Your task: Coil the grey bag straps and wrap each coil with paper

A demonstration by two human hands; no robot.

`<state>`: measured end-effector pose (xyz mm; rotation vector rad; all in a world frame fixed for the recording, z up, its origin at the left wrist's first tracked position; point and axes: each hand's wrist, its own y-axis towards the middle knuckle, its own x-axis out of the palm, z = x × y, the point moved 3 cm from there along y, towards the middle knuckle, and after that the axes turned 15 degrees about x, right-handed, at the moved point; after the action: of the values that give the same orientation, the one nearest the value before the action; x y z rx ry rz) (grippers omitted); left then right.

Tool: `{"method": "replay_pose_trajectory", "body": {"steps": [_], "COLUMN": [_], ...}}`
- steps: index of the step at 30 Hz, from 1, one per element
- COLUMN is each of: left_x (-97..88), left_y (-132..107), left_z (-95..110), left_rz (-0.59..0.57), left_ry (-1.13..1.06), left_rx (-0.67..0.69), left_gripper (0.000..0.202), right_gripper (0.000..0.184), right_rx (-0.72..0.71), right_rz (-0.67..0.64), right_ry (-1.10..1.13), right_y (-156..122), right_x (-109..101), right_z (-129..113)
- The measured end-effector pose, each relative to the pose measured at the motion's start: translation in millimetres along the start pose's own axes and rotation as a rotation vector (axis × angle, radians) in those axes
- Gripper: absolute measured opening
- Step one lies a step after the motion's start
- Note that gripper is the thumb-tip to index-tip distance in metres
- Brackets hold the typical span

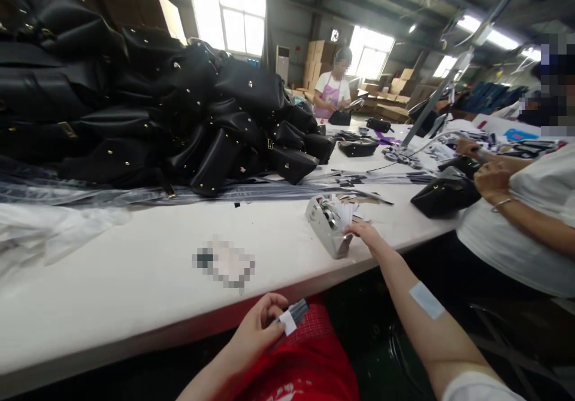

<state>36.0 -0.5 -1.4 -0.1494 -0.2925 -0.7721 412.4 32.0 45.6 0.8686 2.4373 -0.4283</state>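
Low in front of the red apron, my left hand (pixel 265 323) is closed around a small bundle of dark grey strips (pixel 299 310) with a white paper piece (pixel 288 323) across it. At the table's front edge, my right hand (pixel 362 233) reaches to the front end of a grey tape dispenser (pixel 327 230). Its fingertips are pinched together there; what lies between them is too small to make out. White paper slips (pixel 345 212) stick up just behind those fingers. A light blue patch (pixel 426 300) is stuck on my right forearm.
Many black handbags (pixel 179 108) are heaped at the back left of the white table (pixel 157 251). A blurred-out flat object (pixel 224 263) lies nearer me. At right, a co-worker's hands (pixel 492 179) are by a black bag (pixel 444 194). Another person (pixel 332 93) works farther back.
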Motion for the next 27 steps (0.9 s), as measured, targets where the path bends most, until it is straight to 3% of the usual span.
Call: {"method": "replay_pose_trajectory", "body": {"steps": [4, 9, 13, 20, 23, 27], "left_x": [4.8, 8.5, 10.4, 13.1, 9.4, 5.4], "left_y": [2.0, 1.8, 4.0, 3.1, 0.0, -0.5], "left_z": [-1.1, 1.0, 3.2, 16.8, 16.3, 11.6], "left_rz": [-0.001, -0.028, -0.046, 0.006, 0.04, 0.106], "left_ry": [-0.019, 0.026, 0.035, 0.126, 0.153, 0.235], "left_rx": [0.018, 0.054, 0.063, 0.102, 0.117, 0.172], "left_gripper": [0.054, 0.046, 0.044, 0.037, 0.036, 0.034], "right_gripper": [0.036, 0.037, 0.041, 0.037, 0.037, 0.038], "right_rx": [0.031, 0.031, 0.172, 0.33, 0.353, 0.228], "right_rz": [-0.112, -0.101, -0.102, -0.084, -0.114, -0.284], "right_ry": [0.142, 0.258, 0.268, 0.243, 0.217, 0.273], "right_y": [-2.8, -37.0, -62.1, -56.9, -69.7, -119.3], "right_x": [14.9, 3.3, 4.5, 14.7, 18.8, 42.7], "right_z": [5.1, 14.3, 37.2, 57.9, 51.4, 10.6]}}
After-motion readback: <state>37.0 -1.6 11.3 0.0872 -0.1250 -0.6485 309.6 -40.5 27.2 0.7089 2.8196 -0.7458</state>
